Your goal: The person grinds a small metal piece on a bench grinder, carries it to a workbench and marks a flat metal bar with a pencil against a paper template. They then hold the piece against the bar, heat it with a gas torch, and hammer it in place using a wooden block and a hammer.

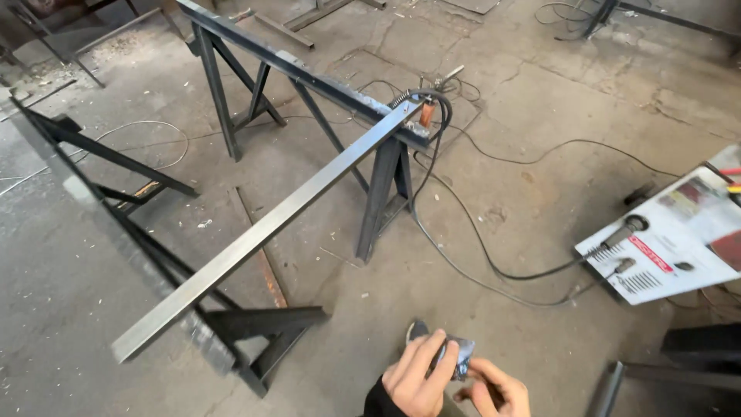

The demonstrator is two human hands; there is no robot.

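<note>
— What's that they've got down at the bottom there?

— A small grey metal piece [461,357], flat by the look of it. Its long axis runs roughly up and away from the person, tipped a little to the right, top edge pointing towards the floor ahead.

— Who's holding it?

— Both hands. The left hand [417,378] has its fingers closed together over the left face of the piece, thumb side wrapped round it. The right hand [494,390] pinches the lower right corner from beneath, fingertips clamped on the edge. Most of the piece is hidden behind the left fingers; only the upper right part shows.

— Anything close by?

— A dark shoe toe [417,330] just beside the left knuckles. Ahead and left, a long square steel tube [262,232] lies across two black trestles [386,185], slanting from near left to far right, its near end well apart from the hands. A welding cable [463,255] loops over the far trestle and trails to the white welding machine [671,239] on the right.

— Room to move?

— Bare cracked concrete floor [540,154] between hands, tube and machine.
</note>
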